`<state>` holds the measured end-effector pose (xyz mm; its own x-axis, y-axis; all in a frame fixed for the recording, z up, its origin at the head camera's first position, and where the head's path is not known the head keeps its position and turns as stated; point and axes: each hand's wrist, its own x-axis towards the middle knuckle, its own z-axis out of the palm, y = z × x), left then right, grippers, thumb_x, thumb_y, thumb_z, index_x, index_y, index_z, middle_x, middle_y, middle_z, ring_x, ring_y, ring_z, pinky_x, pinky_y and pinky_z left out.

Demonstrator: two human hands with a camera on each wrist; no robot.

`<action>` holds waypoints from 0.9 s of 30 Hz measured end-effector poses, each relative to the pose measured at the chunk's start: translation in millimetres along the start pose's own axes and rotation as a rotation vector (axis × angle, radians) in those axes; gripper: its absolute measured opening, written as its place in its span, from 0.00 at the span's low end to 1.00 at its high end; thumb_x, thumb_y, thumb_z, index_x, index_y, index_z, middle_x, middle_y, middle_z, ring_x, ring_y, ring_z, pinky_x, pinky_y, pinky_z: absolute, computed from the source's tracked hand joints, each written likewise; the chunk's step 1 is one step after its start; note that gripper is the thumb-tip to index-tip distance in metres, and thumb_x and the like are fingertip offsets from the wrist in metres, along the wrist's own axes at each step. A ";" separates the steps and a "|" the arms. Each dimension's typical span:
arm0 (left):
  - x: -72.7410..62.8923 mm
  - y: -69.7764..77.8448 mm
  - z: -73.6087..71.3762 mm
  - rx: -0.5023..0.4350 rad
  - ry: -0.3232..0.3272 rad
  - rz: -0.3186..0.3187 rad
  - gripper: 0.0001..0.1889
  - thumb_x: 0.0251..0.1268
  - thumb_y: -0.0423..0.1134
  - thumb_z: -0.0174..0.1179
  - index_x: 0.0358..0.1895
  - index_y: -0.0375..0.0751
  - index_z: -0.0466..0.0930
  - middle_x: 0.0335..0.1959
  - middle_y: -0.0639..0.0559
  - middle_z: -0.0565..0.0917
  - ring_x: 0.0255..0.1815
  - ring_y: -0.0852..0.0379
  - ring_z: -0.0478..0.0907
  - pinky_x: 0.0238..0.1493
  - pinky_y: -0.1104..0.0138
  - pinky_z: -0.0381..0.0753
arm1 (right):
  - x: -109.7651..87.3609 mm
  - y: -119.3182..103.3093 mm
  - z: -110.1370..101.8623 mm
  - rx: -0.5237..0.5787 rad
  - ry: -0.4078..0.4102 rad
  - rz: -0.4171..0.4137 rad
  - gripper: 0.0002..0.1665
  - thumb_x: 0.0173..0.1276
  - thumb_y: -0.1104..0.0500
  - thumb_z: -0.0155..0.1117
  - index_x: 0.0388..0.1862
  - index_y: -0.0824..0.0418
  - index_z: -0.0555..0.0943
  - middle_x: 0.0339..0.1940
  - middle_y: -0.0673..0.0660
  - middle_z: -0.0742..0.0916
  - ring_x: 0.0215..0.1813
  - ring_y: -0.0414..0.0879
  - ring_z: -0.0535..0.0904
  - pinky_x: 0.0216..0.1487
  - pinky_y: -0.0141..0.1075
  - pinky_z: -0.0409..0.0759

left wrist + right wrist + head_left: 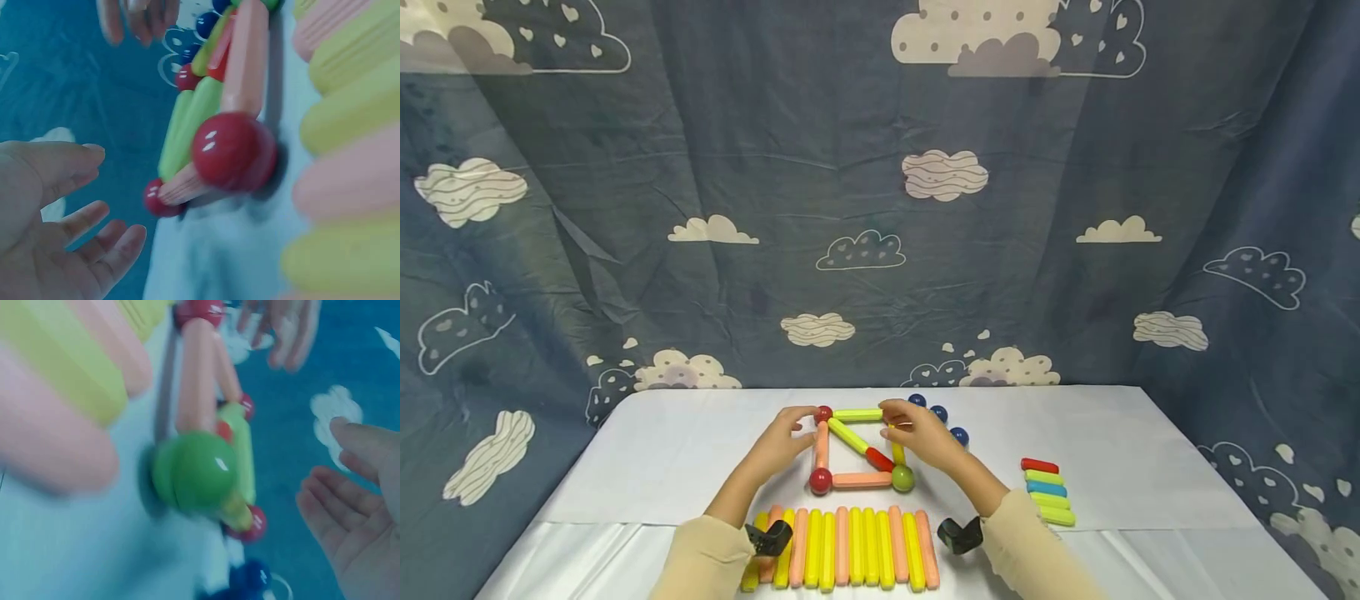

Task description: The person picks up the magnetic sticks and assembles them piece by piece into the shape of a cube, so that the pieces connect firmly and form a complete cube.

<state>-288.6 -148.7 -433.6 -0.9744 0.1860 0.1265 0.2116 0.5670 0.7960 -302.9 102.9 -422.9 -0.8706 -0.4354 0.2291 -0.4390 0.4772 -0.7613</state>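
In the head view, cannot see the far-right red ball point(253, 524) behind the right hand point(922, 433), nor parts of the row sticks point(843, 546) behind the left wrist camera point(765, 540); cannot follow the sleeves point(706, 557) past the bottom edge. In the left wrist view, cannot see the left hand point(47, 250) whole, cut off at the left. In the right wrist view, cannot make out crisp edges on the blurred green ball point(199, 472), nor count the smeared blue balls point(250, 575).

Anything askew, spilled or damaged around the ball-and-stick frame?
Nothing looks spilled or damaged. The only mild oddity: the diagonal is pieced from a lime stick and a red stick, end to end, while the near-side pink stick looks like one piece.
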 end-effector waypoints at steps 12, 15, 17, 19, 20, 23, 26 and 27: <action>-74.0 -18.0 -32.5 -0.009 -0.085 -0.156 0.24 0.56 0.37 0.61 0.57 0.41 0.69 0.50 0.46 0.72 0.44 0.51 0.71 0.41 0.56 0.73 | -44.3 61.6 -43.7 -0.068 0.208 0.145 0.26 0.56 0.63 0.66 0.56 0.62 0.73 0.55 0.61 0.77 0.57 0.56 0.69 0.57 0.49 0.66; -88.7 -24.9 -34.0 0.042 -0.217 -0.175 0.27 0.53 0.37 0.63 0.58 0.38 0.68 0.46 0.46 0.71 0.37 0.53 0.68 0.32 0.63 0.72 | -49.1 73.8 -42.5 -0.080 0.207 0.195 0.25 0.57 0.65 0.64 0.56 0.62 0.74 0.55 0.62 0.76 0.58 0.57 0.69 0.55 0.48 0.68; -94.7 -27.0 -34.1 0.078 -0.280 -0.166 0.28 0.51 0.36 0.64 0.58 0.34 0.68 0.45 0.46 0.69 0.33 0.54 0.66 0.27 0.66 0.69 | -50.9 78.4 -41.1 -0.099 0.214 0.221 0.24 0.57 0.67 0.64 0.54 0.63 0.74 0.54 0.63 0.76 0.56 0.57 0.70 0.53 0.48 0.70; -97.8 -27.0 -33.7 0.102 -0.304 -0.149 0.27 0.49 0.34 0.65 0.55 0.32 0.70 0.44 0.45 0.68 0.31 0.54 0.65 0.26 0.67 0.68 | -51.3 82.3 -39.6 -0.129 0.227 0.239 0.23 0.56 0.68 0.64 0.53 0.63 0.75 0.52 0.63 0.77 0.52 0.56 0.73 0.52 0.47 0.71; -98.4 -26.2 -33.2 0.108 -0.300 -0.148 0.24 0.48 0.33 0.65 0.52 0.31 0.72 0.44 0.44 0.68 0.31 0.54 0.65 0.26 0.67 0.68 | -51.2 84.1 -39.0 -0.140 0.237 0.241 0.22 0.56 0.68 0.64 0.52 0.63 0.76 0.51 0.63 0.78 0.50 0.56 0.74 0.51 0.47 0.71; -97.9 -23.0 -32.1 0.123 -0.266 -0.166 0.18 0.46 0.31 0.66 0.43 0.33 0.76 0.41 0.44 0.70 0.30 0.53 0.66 0.27 0.65 0.69 | -51.0 86.7 -38.3 -0.173 0.257 0.242 0.21 0.56 0.68 0.64 0.50 0.63 0.76 0.49 0.62 0.79 0.46 0.54 0.76 0.50 0.47 0.72; -96.7 -19.5 -32.8 0.128 -0.233 -0.212 0.13 0.44 0.30 0.65 0.37 0.37 0.77 0.36 0.48 0.73 0.30 0.54 0.68 0.29 0.62 0.71 | -50.6 87.4 -38.5 -0.174 0.266 0.242 0.20 0.56 0.67 0.64 0.50 0.63 0.77 0.48 0.62 0.79 0.46 0.54 0.76 0.49 0.47 0.73; -96.6 -18.7 -33.5 0.116 -0.223 -0.227 0.13 0.44 0.30 0.65 0.37 0.37 0.77 0.33 0.48 0.74 0.30 0.53 0.69 0.29 0.61 0.72 | -50.7 86.8 -38.8 -0.171 0.269 0.240 0.20 0.56 0.67 0.64 0.50 0.63 0.77 0.48 0.62 0.79 0.46 0.55 0.76 0.49 0.47 0.73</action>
<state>-201.0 -204.1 -440.9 -0.9597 0.2077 -0.1891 0.0104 0.6990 0.7151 -305.6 196.0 -477.0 -0.9702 -0.0915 0.2246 -0.2267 0.6710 -0.7060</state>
